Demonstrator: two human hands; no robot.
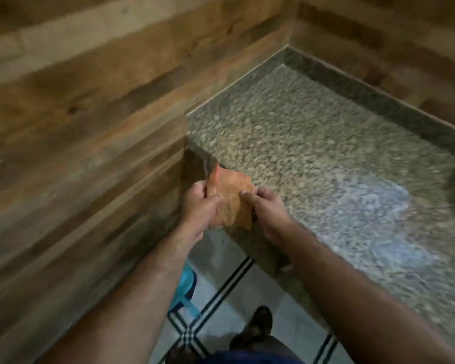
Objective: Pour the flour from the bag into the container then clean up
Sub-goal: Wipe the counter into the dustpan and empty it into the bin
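Orange and crumpled, a cloth (pixel 227 198) is being held up between both hands just over the near left corner of the speckled stone bench (pixel 313 158). The left hand (pixel 201 206) is gripping the cloth's left side, its fingers (pixel 199 189) curling round the upper edge, while the right hand (pixel 267 206) is pinching the right side, its index finger lying across the fabric. Both bare forearms are reaching forward from the bottom of the head view and converging at the cloth. The whole picture is blurring, so finer detail of the grip is hard to tell. The bench's front edge is running diagonally from the hands down toward the lower right, and its left end is meeting a wood-panelled wall (pixel 76 140); a dark stone upstand (pixel 378 101) is bordering the far side beneath more wood panelling. A pale, whitish smear (pixel 373 206) is spreading over the bench surface to the right of the hands, well apart from them. Below the bench edge, a tiled floor (pixel 221 311) with dark stripes is showing, with a blue plastic object (pixel 187 285) near the left forearm and a dark shoe (pixel 255 327) on the tiles.
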